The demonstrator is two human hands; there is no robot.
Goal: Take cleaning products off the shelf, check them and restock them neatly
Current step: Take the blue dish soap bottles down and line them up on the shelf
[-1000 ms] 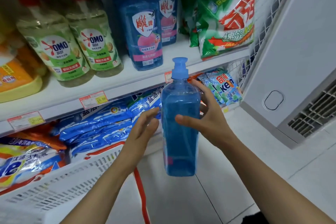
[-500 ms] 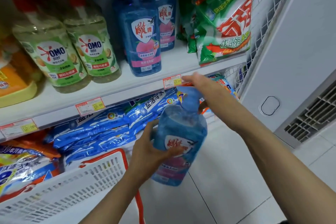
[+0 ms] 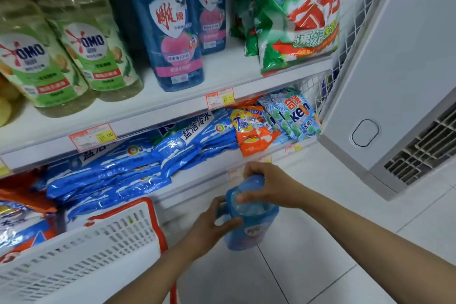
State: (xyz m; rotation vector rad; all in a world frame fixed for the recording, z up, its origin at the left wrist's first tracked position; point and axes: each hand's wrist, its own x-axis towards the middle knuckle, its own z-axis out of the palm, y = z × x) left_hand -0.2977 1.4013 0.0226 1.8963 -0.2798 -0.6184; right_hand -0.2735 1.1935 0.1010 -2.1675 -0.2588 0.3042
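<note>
Left hand [image 3: 212,227]: gripped the blue soap bottle [image 3: 249,232] by its side.
Right hand [image 3: 267,186]: curled over the cap [image 3: 253,182].
Bottle: nearly upright, cap pointing up.

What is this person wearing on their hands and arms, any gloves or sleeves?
Nothing that shows: the left hand and right hand are bare, with no gloves, rings or watch, and no sleeve reaches into the picture.

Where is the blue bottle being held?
Head view, lower centre: the blue bottle is held over the floor tiles, left hand on its body, right hand on its cap, right of the white basket.
</note>
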